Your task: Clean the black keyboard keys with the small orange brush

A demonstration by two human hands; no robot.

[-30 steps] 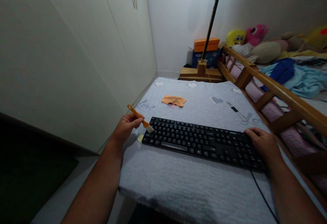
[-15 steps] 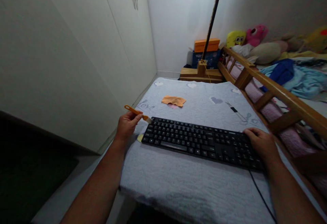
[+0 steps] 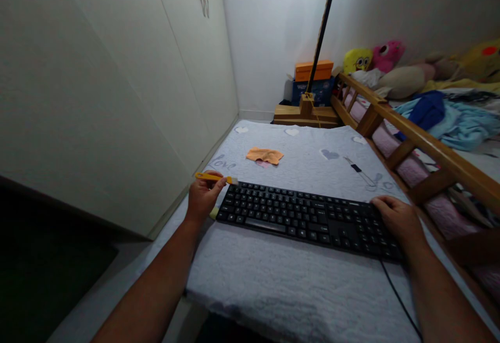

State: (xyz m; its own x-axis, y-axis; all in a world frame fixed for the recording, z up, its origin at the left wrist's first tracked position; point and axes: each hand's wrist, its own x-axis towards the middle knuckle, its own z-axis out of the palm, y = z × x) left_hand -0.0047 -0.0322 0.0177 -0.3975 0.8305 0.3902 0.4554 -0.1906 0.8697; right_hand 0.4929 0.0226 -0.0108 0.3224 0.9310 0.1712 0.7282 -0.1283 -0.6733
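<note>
A black keyboard (image 3: 289, 211) lies at a slant on the cloth-covered table (image 3: 289, 285). My left hand (image 3: 203, 193) is closed around the handle of a small yellow brush (image 3: 216, 177), whose pale bristles are at the keyboard's far left corner. At the other end, my right hand (image 3: 399, 222) grips the keyboard's right edge, thumb on top and the other fingers mostly hidden. Beyond the keyboard lies a crumpled orange cloth (image 3: 264, 156). A thin wire tool with a black middle (image 3: 356, 168) rests farther right.
A black cable (image 3: 398, 296) runs from the keyboard toward the near edge. White cabinet doors (image 3: 128, 72) rise on the left. Along the right runs a wooden bed rail (image 3: 425, 134). Behind the table stand a black pole (image 3: 322, 35) on a wooden base and an orange box (image 3: 313, 70).
My left hand has moved slightly right, and the brush has turned flatter, its bristles shifting right and up along the keyboard's far corner. The right hand keeps its place on the keyboard.
</note>
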